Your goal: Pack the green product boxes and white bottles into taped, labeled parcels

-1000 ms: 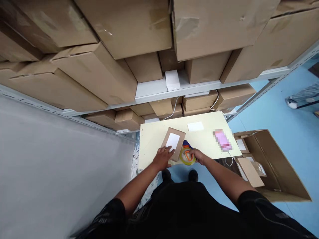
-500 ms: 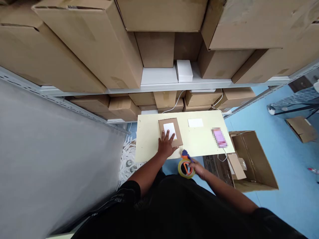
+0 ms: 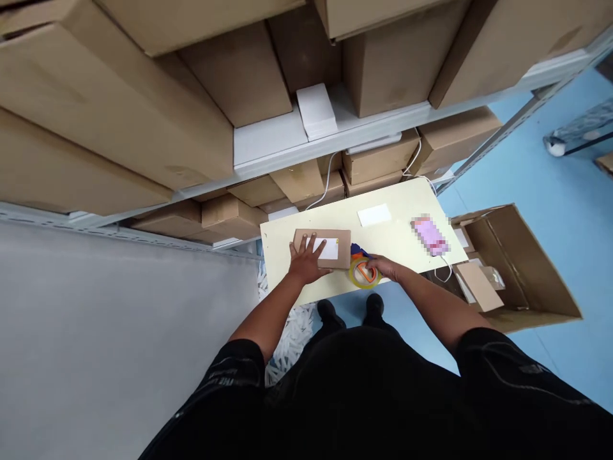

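A small brown cardboard parcel [image 3: 343,250] with a white label [image 3: 330,249] lies on the cream tabletop [image 3: 278,281]. My left hand [image 3: 306,260] rests on its left part, fingers spread and flat, overlapping the label's edge. In my right hand [image 3: 383,266] is a tape dispenser [image 3: 365,271] with a blue and orange body and a roll of yellowish tape. The dispenser's blue end is at the parcel's right edge; whether it touches I cannot tell.
On the table are a white card [image 3: 374,214] and a blurred pink item [image 3: 430,235] by a white cable. A large open carton [image 3: 531,262] holding smaller boxes stands at the right. Behind, a metal shelf [image 3: 268,153] carries many cardboard boxes. Paper strips [image 3: 297,338] lie below the table.
The parcel has turned so that its long side runs left to right under my left hand. My right hand has brought the tape dispenser up to its right edge. The camera view has tilted.
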`<state>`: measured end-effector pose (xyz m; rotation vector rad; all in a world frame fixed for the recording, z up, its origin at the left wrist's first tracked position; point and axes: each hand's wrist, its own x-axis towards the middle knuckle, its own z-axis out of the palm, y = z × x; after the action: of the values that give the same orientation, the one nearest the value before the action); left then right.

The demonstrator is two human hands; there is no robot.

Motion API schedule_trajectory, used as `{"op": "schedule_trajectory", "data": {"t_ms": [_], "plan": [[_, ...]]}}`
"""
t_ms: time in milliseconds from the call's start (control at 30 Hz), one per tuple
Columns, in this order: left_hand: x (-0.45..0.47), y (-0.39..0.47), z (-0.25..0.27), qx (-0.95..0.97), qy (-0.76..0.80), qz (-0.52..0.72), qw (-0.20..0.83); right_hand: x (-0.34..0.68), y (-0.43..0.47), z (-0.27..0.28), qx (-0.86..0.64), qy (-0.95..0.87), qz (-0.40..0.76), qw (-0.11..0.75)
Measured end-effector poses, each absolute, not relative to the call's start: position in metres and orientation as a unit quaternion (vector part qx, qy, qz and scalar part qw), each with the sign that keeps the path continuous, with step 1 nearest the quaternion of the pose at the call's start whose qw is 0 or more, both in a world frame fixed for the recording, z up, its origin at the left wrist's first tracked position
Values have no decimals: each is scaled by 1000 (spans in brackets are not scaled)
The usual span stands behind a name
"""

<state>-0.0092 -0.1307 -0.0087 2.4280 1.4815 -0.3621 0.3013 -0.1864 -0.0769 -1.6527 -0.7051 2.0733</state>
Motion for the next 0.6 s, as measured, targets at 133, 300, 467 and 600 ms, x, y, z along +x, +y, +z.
{"op": "schedule_trajectory", "data": {"t_ms": [133, 300, 467, 600], "plan": [[7, -132, -14, 810, 554, -144, 126, 321, -203, -82, -577, -243, 754, 198], [12, -134, -12, 799, 569, -114, 159, 337, -281, -79, -572, -270, 759, 154], [9, -135, -19, 795, 578, -68, 173, 288, -262, -68, -615, -457, 639, 67], [14, -137, -25, 792, 584, -54, 172, 229, -201, -56, -641, -515, 567, 50]]}}
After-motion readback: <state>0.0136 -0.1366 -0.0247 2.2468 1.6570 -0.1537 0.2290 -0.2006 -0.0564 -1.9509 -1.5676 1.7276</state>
